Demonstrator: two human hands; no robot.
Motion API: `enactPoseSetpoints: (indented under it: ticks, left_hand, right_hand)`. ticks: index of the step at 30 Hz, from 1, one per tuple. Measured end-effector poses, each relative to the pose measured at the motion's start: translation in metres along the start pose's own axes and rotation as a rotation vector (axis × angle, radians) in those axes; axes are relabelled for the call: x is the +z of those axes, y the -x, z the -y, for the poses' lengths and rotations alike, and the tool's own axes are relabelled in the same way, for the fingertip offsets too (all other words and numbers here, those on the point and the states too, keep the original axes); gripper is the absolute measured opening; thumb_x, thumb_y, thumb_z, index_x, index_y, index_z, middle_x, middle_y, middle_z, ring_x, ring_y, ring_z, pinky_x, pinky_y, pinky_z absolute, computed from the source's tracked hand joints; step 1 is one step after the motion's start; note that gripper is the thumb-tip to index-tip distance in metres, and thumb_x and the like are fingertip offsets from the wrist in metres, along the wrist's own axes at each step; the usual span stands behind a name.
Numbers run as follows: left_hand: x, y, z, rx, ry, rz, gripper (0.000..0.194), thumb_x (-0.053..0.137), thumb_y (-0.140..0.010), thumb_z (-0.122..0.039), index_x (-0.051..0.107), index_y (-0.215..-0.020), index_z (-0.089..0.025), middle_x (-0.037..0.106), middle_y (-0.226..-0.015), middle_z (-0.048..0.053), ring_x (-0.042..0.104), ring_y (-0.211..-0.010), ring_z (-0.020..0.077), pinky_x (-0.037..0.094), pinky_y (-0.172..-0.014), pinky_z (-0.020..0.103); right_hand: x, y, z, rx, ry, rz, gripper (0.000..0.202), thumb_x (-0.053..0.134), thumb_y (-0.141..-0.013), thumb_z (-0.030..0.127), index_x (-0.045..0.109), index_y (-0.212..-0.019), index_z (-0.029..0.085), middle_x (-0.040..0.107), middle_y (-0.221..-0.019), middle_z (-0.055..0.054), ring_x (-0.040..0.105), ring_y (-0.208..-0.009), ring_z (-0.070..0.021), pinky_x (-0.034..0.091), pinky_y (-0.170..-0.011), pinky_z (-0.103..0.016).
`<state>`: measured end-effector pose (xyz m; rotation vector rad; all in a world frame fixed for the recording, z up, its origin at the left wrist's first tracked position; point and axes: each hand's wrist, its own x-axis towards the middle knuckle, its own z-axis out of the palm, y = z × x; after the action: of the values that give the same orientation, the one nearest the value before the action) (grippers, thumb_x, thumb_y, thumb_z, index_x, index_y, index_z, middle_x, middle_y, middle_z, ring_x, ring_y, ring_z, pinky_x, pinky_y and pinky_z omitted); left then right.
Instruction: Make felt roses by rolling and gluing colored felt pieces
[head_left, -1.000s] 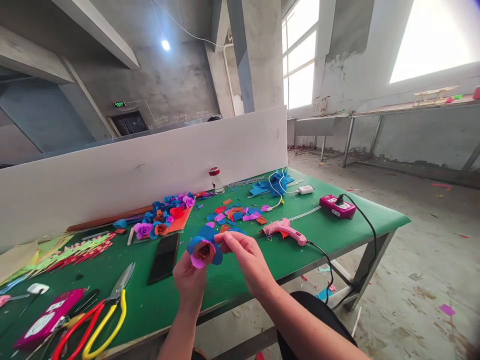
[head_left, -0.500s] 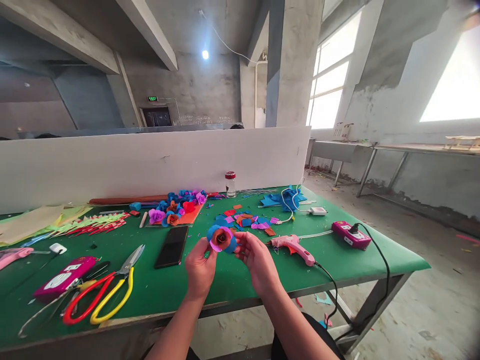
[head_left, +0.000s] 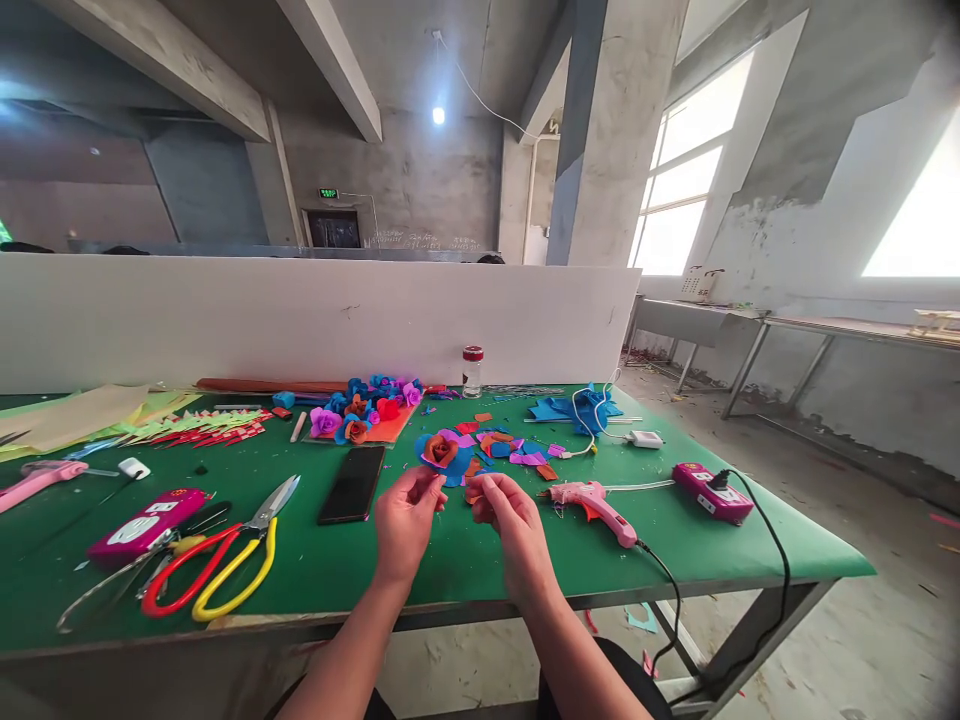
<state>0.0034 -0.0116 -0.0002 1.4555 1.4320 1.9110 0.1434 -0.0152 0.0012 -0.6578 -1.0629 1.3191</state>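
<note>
With our left hand (head_left: 405,522) we are pinching a paper flower (head_left: 441,452) from below, holding it up over the green table (head_left: 465,562). Just beside it, we are keeping the fingers of our right hand (head_left: 513,515) bent; whether their tips are meeting, we cannot tell. Beyond the flower, loose petals (head_left: 529,459) are lying scattered, and farther back a red-capped jar (head_left: 472,376) is standing.

The left hand (head_left: 406,525) hid the underside of the flower (head_left: 441,451); whatever the right hand (head_left: 511,520) pinched, if anything, was too small to tell. The picture's edge cut off a pink tool (head_left: 45,484) at 9 o'clock; wall writing (head_left: 420,242) at 11 was illegible.
</note>
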Motion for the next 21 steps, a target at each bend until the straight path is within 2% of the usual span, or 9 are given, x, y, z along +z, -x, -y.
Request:
enactPoseSetpoints:
  ticks: [7, 12, 16, 21]
  left_hand:
    - [0.003, -0.004, -0.001, -0.195, 0.232, 0.01, 0.031, 0.082, -0.065, -0.042, 0.07, -0.072, -0.015, 0.066, -0.059, 0.003, 0.057, -0.051, 0.0128, 0.045, -0.047, 0.023]
    - [0.005, -0.002, -0.006, -0.27, 0.319, 0.018, 0.031, 0.084, -0.061, -0.04, 0.069, -0.068, -0.014, 0.064, -0.055, 0.002, 0.053, -0.048, 0.0105, 0.042, -0.045, 0.022]
    - [0.004, 0.0, -0.009, -0.167, 0.293, -0.031, 0.024, 0.08, -0.065, -0.036, 0.069, -0.068, -0.015, 0.062, -0.053, 0.0, 0.052, -0.046, 0.0104, 0.044, -0.047, 0.022]
    - [0.003, 0.002, -0.012, -0.017, 0.172, -0.09, 0.013, 0.074, -0.068, -0.028, 0.072, -0.076, -0.019, 0.072, -0.067, 0.002, 0.062, -0.054, 0.0148, 0.054, -0.056, 0.027]
  right_hand:
    - [-0.006, -0.007, -0.006, 0.03, 0.016, -0.032, 0.04, 0.072, -0.075, 0.056, 0.073, -0.082, 0.016, 0.068, -0.075, -0.004, 0.051, -0.061, -0.0125, 0.041, -0.061, -0.026]
    - [-0.007, -0.008, -0.008, 0.062, 0.015, -0.047, 0.041, 0.075, -0.071, 0.055, 0.073, -0.08, 0.015, 0.067, -0.073, -0.004, 0.05, -0.059, -0.0114, 0.04, -0.06, -0.025]
    - [-0.005, -0.006, -0.006, 0.061, 0.006, -0.042, 0.039, 0.075, -0.07, 0.054, 0.072, -0.079, 0.016, 0.067, -0.075, -0.004, 0.05, -0.059, -0.0117, 0.04, -0.06, -0.025]
    - [0.005, 0.005, 0.007, 0.053, -0.054, 0.004, 0.032, 0.076, -0.074, 0.049, 0.073, -0.079, 0.017, 0.066, -0.076, -0.003, 0.049, -0.062, -0.0116, 0.041, -0.063, -0.025]
